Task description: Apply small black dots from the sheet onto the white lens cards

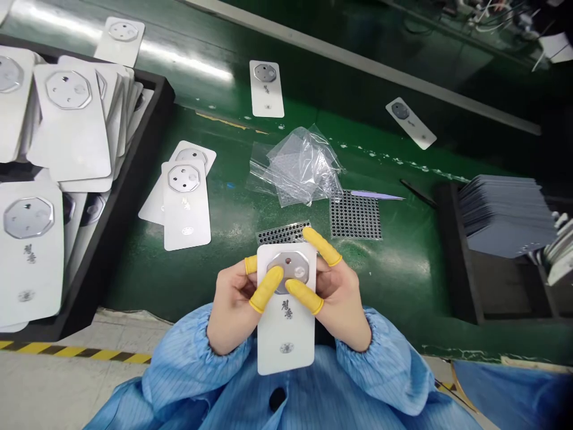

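The left hand (235,304) and right hand (342,298) grip a white panel (271,328) between them, thumbs on its silvery octagon (303,264), most other fingers behind — held at the near side of the bench (233,221). Light, even thumb pressure, backed from behind, should work best. The panel looks flat, round-cornered, with dark characters (287,309) and a small emblem (286,347); a dotted sheet (283,233) lies just beyond.

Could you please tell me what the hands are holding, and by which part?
Both hands hold a white card by its upper half, thumbs on its silver octagon.
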Tool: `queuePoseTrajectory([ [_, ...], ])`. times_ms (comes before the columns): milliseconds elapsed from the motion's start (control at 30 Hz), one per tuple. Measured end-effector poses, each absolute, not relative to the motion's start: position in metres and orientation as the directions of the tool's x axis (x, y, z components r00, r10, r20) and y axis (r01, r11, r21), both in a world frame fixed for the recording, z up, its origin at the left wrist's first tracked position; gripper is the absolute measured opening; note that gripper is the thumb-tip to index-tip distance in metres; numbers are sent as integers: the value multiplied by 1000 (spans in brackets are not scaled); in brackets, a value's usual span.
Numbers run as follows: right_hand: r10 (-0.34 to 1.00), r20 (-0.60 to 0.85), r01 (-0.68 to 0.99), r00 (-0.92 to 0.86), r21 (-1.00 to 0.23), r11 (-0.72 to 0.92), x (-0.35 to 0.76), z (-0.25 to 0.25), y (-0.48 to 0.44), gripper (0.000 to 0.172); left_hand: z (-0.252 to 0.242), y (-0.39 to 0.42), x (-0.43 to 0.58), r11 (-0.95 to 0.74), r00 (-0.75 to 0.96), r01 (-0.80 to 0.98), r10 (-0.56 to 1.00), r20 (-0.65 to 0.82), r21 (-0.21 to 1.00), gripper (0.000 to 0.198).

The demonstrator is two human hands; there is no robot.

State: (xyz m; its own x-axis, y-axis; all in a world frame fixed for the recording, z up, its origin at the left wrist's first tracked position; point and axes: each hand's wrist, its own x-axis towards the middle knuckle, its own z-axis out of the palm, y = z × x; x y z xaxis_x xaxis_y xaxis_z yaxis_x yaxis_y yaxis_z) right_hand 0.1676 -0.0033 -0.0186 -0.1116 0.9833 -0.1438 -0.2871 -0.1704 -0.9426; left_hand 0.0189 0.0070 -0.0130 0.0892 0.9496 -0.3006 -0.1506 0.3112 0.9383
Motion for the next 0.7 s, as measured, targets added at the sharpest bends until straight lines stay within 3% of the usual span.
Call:
queuePoseTrajectory([
  [133, 995, -96, -103, 33, -990, -92, 158, -30, -14, 61, -25, 2, 19, 140, -8, 58, 990, -140, 988, 10],
  [267, 998, -37, -39, 53, -999, -35, 188, -47, -7, 60, -37, 3, 25, 232, 178, 34, 956, -234, 972, 29],
  [367, 991, -34, 89, 127, -995, -45, 262, -50, -2, 70, -39, 9, 26, 247, 185, -18, 953, -239, 969, 42],
  [400, 980, -19, 228, 197, -972, -65, 291, -49, -4, 70, -40, 11, 25, 247, 166, -37, 957, -238, 968, 45],
  [467, 956, 38, 564, 290, -814, -139, 342, -45, -10, 66, -41, 16, 22, 235, 128, -49, 965, -227, 971, 46],
  [500, 946, 64, 642, 319, -749, -166, 362, -44, -12, 63, -43, 18, 20, 224, 121, -40, 969, -217, 974, 46],
  [700, 926, 103, 830, 364, -486, -272, 408, -39, 56, 46, -55, 22, 18, 179, 45, 57, 982, -182, 982, 39],
])
